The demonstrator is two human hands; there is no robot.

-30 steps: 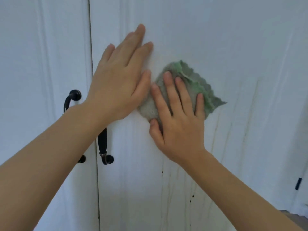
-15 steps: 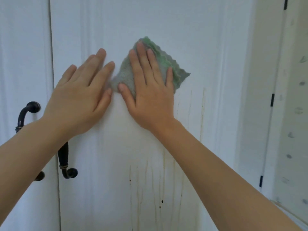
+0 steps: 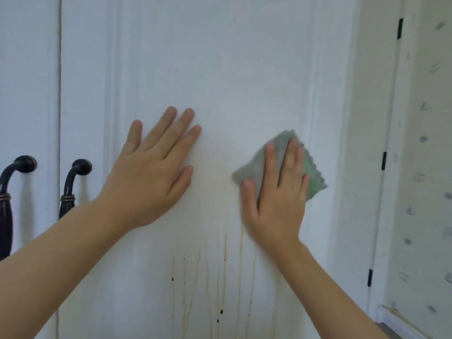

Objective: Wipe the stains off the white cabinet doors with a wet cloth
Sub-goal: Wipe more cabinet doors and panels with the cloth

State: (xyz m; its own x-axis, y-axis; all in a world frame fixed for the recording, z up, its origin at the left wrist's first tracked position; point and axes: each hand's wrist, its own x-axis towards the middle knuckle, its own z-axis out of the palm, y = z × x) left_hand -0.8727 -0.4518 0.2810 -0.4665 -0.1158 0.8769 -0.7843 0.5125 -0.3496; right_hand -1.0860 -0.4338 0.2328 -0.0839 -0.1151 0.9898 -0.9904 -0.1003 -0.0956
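**Both hands flat on the right door, cloth under the right palm**

Both hands lay against the door (image 3: pixel 220 69) as I watched from the head view. My left hand (image 3: pixel 156 172) was spread flat on the panel, fingers straight and slightly fanned, pointing up and to the right, holding nothing. My right hand (image 3: pixel 276 192) pressed the cloth (image 3: pixel 315 174) against the same panel with straight fingers pointing up; the thumb lay along the cloth's lower left edge. I saw no fingers curled round it, only pressing.

I saw the cloth at mid-height near the panel's right moulding, well to the right of the left hand, with bare white door between the two. Its grey side showed at the upper left, above and beside my fingertips, and a green scalloped edge stuck out to the right of my little finger. Its long axis ran from upper left to lower right, with one corner pointing down and right.

I could see brown streaks (image 3: pixel 225 277) running vertically down the door below both hands, with a few dark spots lower down; the nearest streak began just below my right wrist.

Two dark curved handles (image 3: pixel 73 184) sat at the left, one on each side of the seam between the doors, and my left forearm crossed the lower part of the right one. Black hinges (image 3: pixel 384 160) showed on the door's right edge, beside a patterned wall (image 3: pixel 425 167).
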